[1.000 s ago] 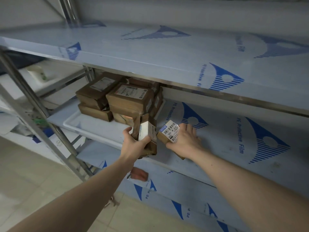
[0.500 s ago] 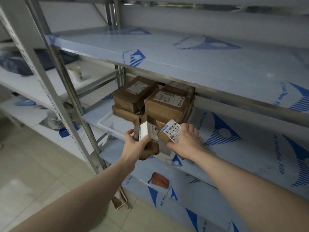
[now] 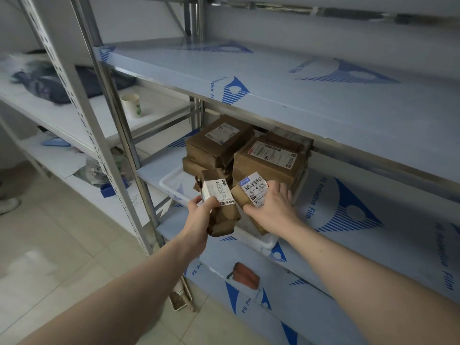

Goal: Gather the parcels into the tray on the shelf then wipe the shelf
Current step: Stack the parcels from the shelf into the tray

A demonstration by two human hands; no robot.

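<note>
Parcels (image 3: 270,155) in brown wrap sit stacked in the white tray (image 3: 171,181) on the middle shelf (image 3: 373,235), filling its back part. My left hand (image 3: 199,217) is closed around a small brown parcel (image 3: 221,205) with a white label, thumb over the label's lower edge, holding it upright just above the tray's front rim. My right hand (image 3: 271,207) lies palm down with fingers curled over a second labelled parcel (image 3: 251,192), which is tilted with its barcode facing up and sits over the tray's near right corner. The two held parcels nearly touch. A paper cup (image 3: 132,104) stands on the neighbouring rack at left.
</note>
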